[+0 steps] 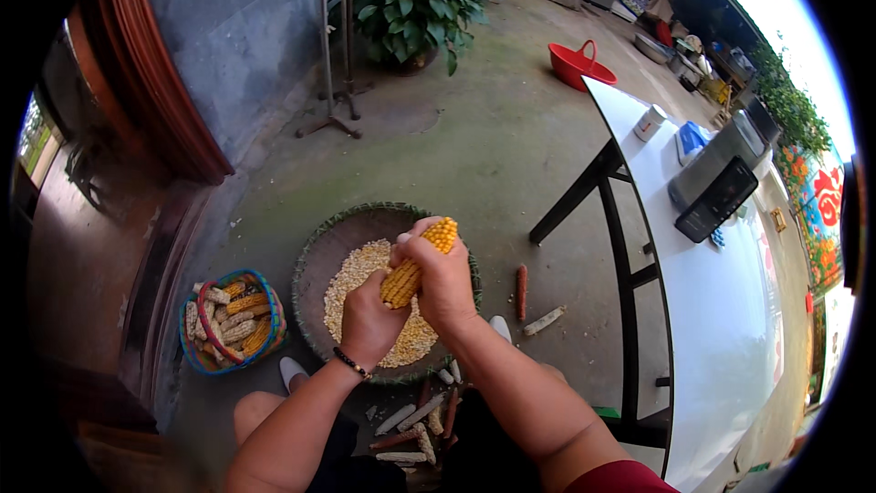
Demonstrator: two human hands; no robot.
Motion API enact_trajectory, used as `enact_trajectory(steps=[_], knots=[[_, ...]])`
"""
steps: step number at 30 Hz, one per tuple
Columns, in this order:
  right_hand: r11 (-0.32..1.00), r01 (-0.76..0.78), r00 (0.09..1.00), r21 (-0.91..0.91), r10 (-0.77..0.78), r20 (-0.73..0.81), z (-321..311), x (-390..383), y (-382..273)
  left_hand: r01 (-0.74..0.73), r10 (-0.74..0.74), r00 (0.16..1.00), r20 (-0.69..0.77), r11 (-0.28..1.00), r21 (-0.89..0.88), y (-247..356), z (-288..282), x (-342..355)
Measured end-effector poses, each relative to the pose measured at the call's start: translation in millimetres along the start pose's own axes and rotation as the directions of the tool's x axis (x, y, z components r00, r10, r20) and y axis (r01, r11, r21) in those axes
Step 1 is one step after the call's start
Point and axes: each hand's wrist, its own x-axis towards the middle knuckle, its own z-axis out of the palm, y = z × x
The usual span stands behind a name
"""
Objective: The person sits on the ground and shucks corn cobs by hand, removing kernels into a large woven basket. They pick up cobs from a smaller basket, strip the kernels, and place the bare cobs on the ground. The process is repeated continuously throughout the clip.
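Both my hands grip one yellow corn cob [401, 283] above a round woven basket [315, 256]. My left hand [370, 319], with a dark bead bracelet at its wrist, is closed round the lower end. Higher up, my right hand [445, 285] wraps the cob, and its kernel-covered tip sticks out beyond the fingers. Loose pale-yellow kernels [351, 288] lie spread over the basket's bottom, partly hidden by my hands and forearms.
Left of the round basket stands a small colourful basket [193, 347] of corn cobs. Stripped cobs [420, 411] lie between my feet, and a red-brown cob [521, 292] lies to the right. A white table [712, 310] carries a phone [716, 201]. Farther off sits a red basket [573, 64].
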Motion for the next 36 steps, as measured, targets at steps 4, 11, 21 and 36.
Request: enact_trajectory(steps=[4,11,21,36], knots=[[0.973,-0.060,0.988,0.225,0.090,-0.126,-12.4,9.7,-3.2,-0.007,0.029,0.988,0.149,0.989,-0.146,-3.6,-6.5,2.3],[0.945,-0.093,0.981,0.314,0.141,-0.133,-33.0,20.8,-15.8,0.211,0.052,0.897,0.440,0.822,-0.528,-7.2,-19.5,12.1],[0.953,-0.050,0.988,0.299,0.091,-0.122,-35.4,25.3,-12.9,0.379,-0.079,0.884,0.461,0.699,-0.606,-9.2,-28.5,15.9],[0.951,-0.231,0.934,0.206,0.276,-0.228,-40.2,20.2,-15.3,-0.038,0.038,0.999,-0.011,0.813,-0.581,-7.0,-26.0,13.5]])
